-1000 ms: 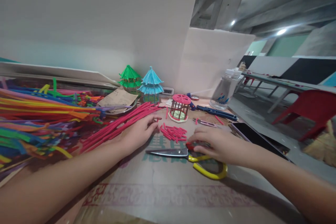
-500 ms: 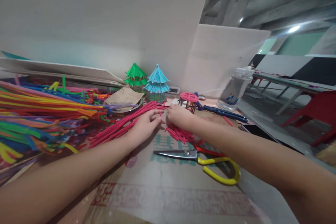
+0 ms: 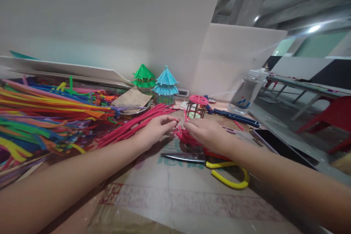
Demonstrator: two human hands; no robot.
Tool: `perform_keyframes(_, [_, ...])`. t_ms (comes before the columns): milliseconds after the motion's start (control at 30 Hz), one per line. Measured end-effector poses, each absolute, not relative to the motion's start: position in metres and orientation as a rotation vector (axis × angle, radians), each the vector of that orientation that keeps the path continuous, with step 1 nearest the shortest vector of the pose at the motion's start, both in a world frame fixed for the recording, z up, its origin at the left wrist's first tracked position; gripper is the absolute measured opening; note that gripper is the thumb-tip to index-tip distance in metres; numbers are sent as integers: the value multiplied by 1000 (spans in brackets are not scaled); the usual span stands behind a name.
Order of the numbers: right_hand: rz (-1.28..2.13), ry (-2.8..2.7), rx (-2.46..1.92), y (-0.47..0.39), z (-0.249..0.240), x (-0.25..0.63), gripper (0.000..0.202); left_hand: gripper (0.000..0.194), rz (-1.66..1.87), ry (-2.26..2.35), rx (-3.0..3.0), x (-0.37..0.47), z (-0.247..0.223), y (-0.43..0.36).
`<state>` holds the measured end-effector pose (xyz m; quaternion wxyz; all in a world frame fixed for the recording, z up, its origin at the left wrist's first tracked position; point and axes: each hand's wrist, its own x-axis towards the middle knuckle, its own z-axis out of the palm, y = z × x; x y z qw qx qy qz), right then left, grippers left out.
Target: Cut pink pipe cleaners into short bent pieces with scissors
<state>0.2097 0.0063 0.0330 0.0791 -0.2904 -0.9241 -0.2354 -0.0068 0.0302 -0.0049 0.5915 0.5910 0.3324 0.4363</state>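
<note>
**Left grip (image 3: 157, 128) pinching a short red stem piece (image 3: 177, 120), right grip (image 3: 208, 134) back at the pile**

Within the last second the right grip left the scissors (image 3: 192, 158), reached up to the left fingertips in front of the unroofed pavilion frame (image 3: 199, 99), and has now drawn back over the pile of cut stem pieces (image 3: 186, 139). Its fingers are bent downward; whether they hold a piece is hidden. The left grip has hardly shifted, thumb and forefinger closed on what looks like one piece, though the view is small and soft there. My reading: the cut pieces are now the work in hand, while the scissors lie idle.

Counted: one pair of scissors, nearer the wearer than both grips; one pile, partly under the right grip, too tangled to number; one long red chenille stem bundle (image 3: 134, 124), left of the left grip. Beyond the grips stand three pavilions: one green-roofed (image 3: 143, 74), one blue-roofed (image 3: 165, 82) and the bare frame. To the right grip's right are one phone (image 3: 279, 147) and, farther off, one bottle (image 3: 245, 93).
</note>
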Motion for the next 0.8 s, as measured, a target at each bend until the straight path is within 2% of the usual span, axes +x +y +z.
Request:
perform_keyframes(133, [-660, -2733, -602, -17, 29, 211, 25, 30, 898, 754, 1480, -1, -1, 18])
perform_keyframes(233, [-484, -2662, -572, -20, 22, 207, 25, 31, 933, 781, 1480, 0, -1, 17])
perform_keyframes(333, [-84, -2511, -832, -18, 19, 203, 21, 31, 1009, 865, 1521, -1, -1, 19])
perform_keyframes(433, [458, -2216, -1152, -16, 23, 199, 19, 32, 1087, 1004, 1648, -2, 0, 16])
perform_keyframes(567, [1044, -1978, -1177, -16, 24, 191, 22, 31, 1151, 1071, 1819, 0, 6, 3])
perform_keyframes(800, [1165, -1856, -1233, -15, 3, 186, 19, 27, 1070, 902, 1863, 0, 11, -2])
